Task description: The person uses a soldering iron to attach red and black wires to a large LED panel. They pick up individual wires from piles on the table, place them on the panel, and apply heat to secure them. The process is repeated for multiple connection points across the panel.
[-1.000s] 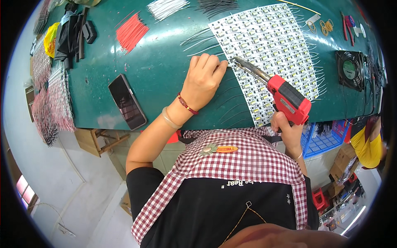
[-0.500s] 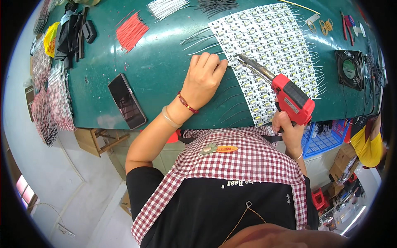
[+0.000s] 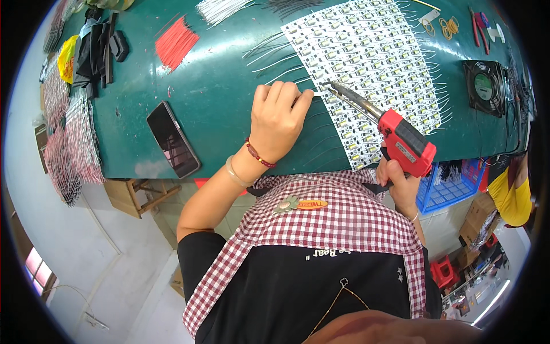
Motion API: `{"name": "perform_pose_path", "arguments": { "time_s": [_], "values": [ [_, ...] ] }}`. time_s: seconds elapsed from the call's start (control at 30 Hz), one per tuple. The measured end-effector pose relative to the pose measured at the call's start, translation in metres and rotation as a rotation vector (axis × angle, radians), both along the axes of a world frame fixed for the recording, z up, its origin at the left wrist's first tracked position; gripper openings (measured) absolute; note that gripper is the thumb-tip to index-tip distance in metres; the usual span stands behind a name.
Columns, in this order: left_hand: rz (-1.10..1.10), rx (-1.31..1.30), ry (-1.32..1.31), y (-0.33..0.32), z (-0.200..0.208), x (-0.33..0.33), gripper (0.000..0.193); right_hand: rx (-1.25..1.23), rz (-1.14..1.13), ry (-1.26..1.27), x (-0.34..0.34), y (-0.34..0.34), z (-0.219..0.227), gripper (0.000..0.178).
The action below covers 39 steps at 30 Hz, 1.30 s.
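A white sheet of small circuit boards point(image 3: 366, 63) lies on the green table, set with rows of yellowish LED chips. Thin wires stick out along both of its sides. My right hand point(image 3: 401, 182) grips the handle of a red and black soldering gun point(image 3: 405, 143), a finger near its trigger. The gun's dark tip is at the sheet's left edge, touching or just above it. Beside that edge my left hand point(image 3: 279, 120) is closed in a pinch, palm down. A short white wire point(image 3: 316, 93) runs from its fingertips to the sheet; the fingers partly hide it.
Bundles of red wires point(image 3: 176, 45), white wires point(image 3: 222, 9) and black wires point(image 3: 292, 6) lie at the back. A phone point(image 3: 173, 139) rests at left. At right are a black fan point(image 3: 484, 87), rubber bands point(image 3: 449, 27) and red-handled pliers point(image 3: 479, 31). A blue crate point(image 3: 450, 186) stands below the table edge.
My left hand and the soldering gun's tip have come slightly nearer to me along the sheet's left edge. The whole view has shifted a little.
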<state>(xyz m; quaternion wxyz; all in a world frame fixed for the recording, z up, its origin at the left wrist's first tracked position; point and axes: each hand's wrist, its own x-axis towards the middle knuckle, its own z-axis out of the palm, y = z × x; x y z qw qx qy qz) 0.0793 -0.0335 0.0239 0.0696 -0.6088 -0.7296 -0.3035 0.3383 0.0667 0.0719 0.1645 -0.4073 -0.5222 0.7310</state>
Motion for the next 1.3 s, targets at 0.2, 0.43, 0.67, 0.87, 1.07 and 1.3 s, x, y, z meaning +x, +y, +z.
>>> {"name": "perform_pose_path", "arguments": {
  "time_s": [0.2,0.43,0.67,0.87,1.07,1.3],
  "values": [
    [-0.018,0.014,0.006,0.002,-0.007,0.000,0.022,-0.012,-0.013,-0.002,0.001,-0.004,-0.002,0.011],
    [-0.043,0.031,-0.050,0.004,-0.008,0.001,0.022,-0.008,0.009,-0.043,0.002,-0.004,-0.004,0.011],
    [-0.056,0.034,-0.069,0.005,-0.010,0.000,0.022,-0.002,0.046,-0.055,0.007,-0.002,-0.008,0.011],
    [-0.063,0.030,-0.075,0.007,-0.011,0.000,0.022,0.162,0.139,-0.141,0.003,-0.006,-0.009,0.023],
    [-0.050,0.024,-0.072,0.007,-0.012,0.001,0.022,0.186,0.095,-0.065,0.004,-0.005,-0.007,0.032],
    [-0.051,0.022,-0.063,0.007,-0.012,0.001,0.022,0.092,0.086,-0.177,0.012,-0.007,-0.014,0.013]
  ]
}}
